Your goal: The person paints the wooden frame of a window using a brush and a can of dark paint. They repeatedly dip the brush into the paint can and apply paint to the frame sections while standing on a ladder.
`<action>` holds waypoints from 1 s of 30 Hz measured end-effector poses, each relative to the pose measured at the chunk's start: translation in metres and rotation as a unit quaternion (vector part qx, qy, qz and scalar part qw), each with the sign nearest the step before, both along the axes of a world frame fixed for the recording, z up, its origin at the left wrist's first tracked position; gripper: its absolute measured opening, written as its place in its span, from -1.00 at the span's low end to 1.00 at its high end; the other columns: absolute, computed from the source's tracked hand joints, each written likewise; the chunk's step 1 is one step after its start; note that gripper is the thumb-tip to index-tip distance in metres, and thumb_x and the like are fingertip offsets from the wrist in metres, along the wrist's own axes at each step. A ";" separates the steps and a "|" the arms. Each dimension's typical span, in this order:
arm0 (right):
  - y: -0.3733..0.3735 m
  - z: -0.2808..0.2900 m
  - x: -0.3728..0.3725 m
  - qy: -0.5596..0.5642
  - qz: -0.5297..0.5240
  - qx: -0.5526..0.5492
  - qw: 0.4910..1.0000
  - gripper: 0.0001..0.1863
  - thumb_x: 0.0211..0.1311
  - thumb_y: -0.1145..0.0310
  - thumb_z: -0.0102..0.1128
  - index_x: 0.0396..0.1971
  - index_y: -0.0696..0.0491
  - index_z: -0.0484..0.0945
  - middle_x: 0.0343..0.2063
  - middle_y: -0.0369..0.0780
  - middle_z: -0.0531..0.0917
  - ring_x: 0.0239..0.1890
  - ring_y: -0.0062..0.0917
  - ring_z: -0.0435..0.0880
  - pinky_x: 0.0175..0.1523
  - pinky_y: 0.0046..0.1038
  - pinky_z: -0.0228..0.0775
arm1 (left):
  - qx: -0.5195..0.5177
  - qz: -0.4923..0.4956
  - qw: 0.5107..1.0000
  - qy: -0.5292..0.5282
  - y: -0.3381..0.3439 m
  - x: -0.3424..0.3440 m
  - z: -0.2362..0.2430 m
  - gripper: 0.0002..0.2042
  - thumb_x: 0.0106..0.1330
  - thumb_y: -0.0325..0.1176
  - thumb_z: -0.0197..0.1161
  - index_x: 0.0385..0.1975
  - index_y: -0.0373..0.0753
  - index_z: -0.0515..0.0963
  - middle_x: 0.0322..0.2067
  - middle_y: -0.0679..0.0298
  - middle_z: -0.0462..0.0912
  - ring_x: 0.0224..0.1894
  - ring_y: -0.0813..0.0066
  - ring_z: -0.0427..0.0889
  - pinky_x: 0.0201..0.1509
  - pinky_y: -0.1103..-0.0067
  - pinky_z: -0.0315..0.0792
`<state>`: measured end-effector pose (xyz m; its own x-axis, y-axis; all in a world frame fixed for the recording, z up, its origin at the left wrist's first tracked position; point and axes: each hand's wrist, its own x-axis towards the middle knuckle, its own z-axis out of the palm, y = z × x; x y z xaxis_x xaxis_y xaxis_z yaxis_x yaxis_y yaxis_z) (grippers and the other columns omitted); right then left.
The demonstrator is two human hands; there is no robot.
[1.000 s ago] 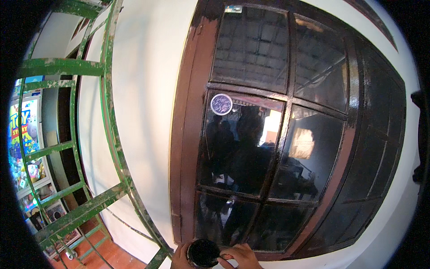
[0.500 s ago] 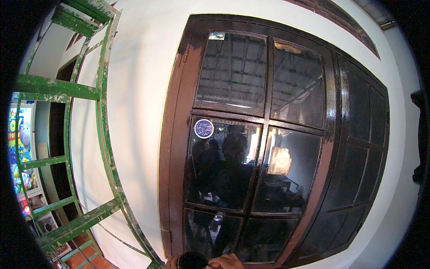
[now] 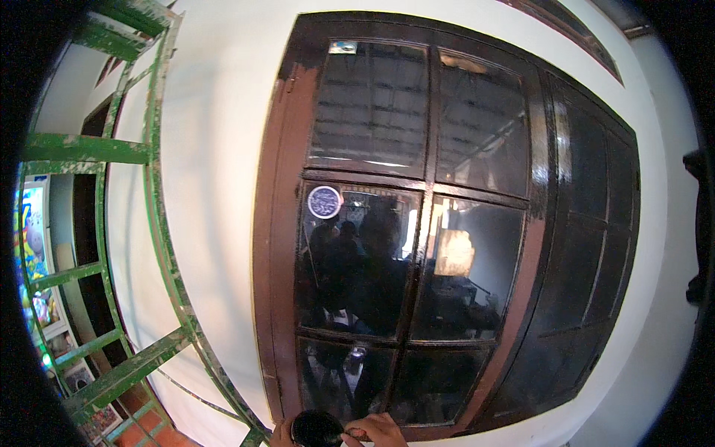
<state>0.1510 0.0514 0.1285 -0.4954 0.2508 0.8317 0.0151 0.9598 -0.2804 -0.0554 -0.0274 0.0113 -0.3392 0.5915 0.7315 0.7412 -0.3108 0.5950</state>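
Note:
At the lower edge, my left hand is wrapped around the side of a dark round container, perhaps a can or cup. Its contents cannot be made out. Close by on the right, my right hand has its fingers pinched at the container's rim, around something small that I cannot make out. Beyond both hands stands a glazed wooden door. Glossy dark brown coats much of its frame, while duller reddish-brown stretches show on the left stile and the middle stile.
Green paint-spattered scaffolding rises at the left against a white wall. On the door glass are a round blue sticker and a torn paper patch. A dark panelled door leaf adjoins on the right.
The door and scaffolding have shifted slightly left and up in the picture. The container and both hands show a little higher. My right hand's fingers are now closer against the container.

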 end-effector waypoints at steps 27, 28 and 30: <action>0.022 -0.040 -0.014 0.170 0.088 -0.523 0.831 -0.82 0.49 0.26 0.28 -0.21 0.03 0.52 -0.41 -0.22 0.73 -0.41 -0.57 0.74 -0.30 -0.56 0.53 | -0.080 0.020 0.997 -0.010 -0.001 -0.006 0.019 0.08 -0.12 -0.03 0.73 0.35 -0.42 0.21 0.15 -0.11 0.45 0.18 -0.08 0.57 0.27 0.20 0.51; 0.024 -0.041 -0.016 0.178 0.100 -0.546 0.812 -0.82 0.49 0.25 0.28 -0.21 0.02 0.53 -0.41 -0.21 0.74 -0.43 -0.57 0.74 -0.30 -0.55 0.53 | -0.070 0.024 0.997 -0.009 -0.001 -0.007 0.019 0.08 -0.13 -0.04 0.73 0.34 -0.42 0.21 0.14 -0.10 0.46 0.17 -0.08 0.57 0.27 0.20 0.51; 0.025 -0.044 -0.017 0.200 0.112 -0.583 0.779 -0.82 0.49 0.28 0.27 -0.21 0.04 0.50 -0.41 -0.22 0.70 -0.39 -0.52 0.75 -0.30 -0.52 0.48 | -0.061 0.020 0.998 -0.023 0.000 -0.008 0.020 0.07 -0.13 -0.05 0.73 0.34 -0.42 0.22 0.12 -0.09 0.47 0.16 -0.07 0.58 0.26 0.21 0.51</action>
